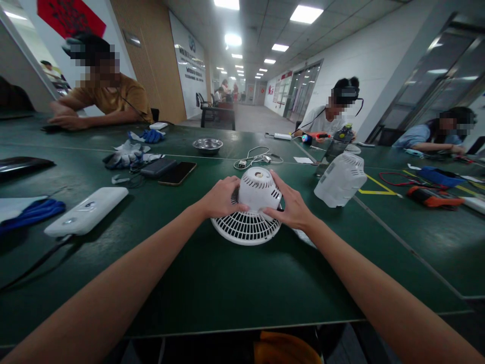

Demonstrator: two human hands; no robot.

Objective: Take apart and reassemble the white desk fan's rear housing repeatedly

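On the green table before me, a white fan head lies grille down, its slotted motor cover (254,194) on top and its round grille (245,230) spread beneath. My left hand (223,197) wraps the cover's left side, thumb pressed to the front. From the right, my right hand (291,205) grips the same cover, with its thumb near the left one. Some fingertips are hidden behind the cover. A pale flat item (304,236) pokes out from under my right wrist; I cannot make out what it is.
Beyond the fan are a white cable (261,157) and a metal bowl (207,146). To the right stands a white plastic housing (340,179). Leftward lie a phone (177,173), a white power bank (87,211) and gloves (127,154). Several people sit around the table.
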